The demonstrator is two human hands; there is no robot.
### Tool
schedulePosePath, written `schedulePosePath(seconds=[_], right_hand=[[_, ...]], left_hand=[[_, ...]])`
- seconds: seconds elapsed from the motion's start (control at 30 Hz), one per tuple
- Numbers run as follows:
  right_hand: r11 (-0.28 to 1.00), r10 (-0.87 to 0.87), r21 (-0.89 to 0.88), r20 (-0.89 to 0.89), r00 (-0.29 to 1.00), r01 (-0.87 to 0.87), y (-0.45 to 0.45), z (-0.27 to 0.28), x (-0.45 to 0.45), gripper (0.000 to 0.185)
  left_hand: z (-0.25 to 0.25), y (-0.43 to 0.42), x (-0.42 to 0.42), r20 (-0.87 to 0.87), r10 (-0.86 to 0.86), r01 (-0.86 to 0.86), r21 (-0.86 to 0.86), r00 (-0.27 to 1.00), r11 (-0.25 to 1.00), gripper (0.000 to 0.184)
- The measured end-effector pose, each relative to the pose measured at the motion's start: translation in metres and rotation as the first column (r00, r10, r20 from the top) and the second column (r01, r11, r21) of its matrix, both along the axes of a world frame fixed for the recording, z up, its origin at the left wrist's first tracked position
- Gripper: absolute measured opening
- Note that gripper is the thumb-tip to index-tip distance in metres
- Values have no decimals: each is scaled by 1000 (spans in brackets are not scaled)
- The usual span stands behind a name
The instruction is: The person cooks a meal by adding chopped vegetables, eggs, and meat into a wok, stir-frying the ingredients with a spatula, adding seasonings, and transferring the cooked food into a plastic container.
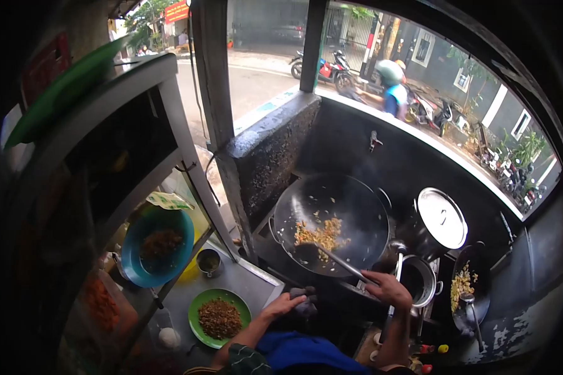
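A large dark wok (363, 206) sits on the stove with chopped, browned food (322, 234) in its lower left part. My right hand (388, 289) is closed on the handle of a long metal spatula (347, 265), whose blade rests in the wok by the food. Below the wok's left side, my left hand (284, 305) is closed at a dark greyish cloth (303, 301), its fingers against it. A green plate (196, 317) heaped with brown crumbly food (218, 319) lies just left of my left forearm.
A blue bowl (131, 250) and a small metal cup (208, 261) stand at the left. At the right are a lidded pot (442, 218), an open pot (426, 275) and a second wok (480, 312) with a ladle. A helmeted person (391, 90) is outside.
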State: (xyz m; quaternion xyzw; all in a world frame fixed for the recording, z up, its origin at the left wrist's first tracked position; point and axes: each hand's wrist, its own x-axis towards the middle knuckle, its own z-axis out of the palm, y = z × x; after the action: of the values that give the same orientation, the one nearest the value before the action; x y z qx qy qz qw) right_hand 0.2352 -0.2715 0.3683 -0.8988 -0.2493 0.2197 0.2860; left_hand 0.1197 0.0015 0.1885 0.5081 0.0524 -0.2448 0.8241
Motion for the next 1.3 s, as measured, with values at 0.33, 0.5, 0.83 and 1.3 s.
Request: schedulePosePath(seconds=[0.33,0.5,0.83,1.3], right_hand=[[983,-181,59,189,965,172,4,-43,-9,40],[934,-335,-73,162,928,350,6,9,-35,44],[973,-155,-136,226,962,189,-16,13,-18,42],[974,-120,-186,75,990,132,-36,22,-40,42]], left_hand=[[30,-9,29,-90,237,-182,409,967,894,55],[15,-41,82,-507,306,-312,76,806,947,55],[19,-65,21,-532,344,-456,-90,774,886,24],[19,-61,-9,-511,299,-424,-147,806,893,21]])
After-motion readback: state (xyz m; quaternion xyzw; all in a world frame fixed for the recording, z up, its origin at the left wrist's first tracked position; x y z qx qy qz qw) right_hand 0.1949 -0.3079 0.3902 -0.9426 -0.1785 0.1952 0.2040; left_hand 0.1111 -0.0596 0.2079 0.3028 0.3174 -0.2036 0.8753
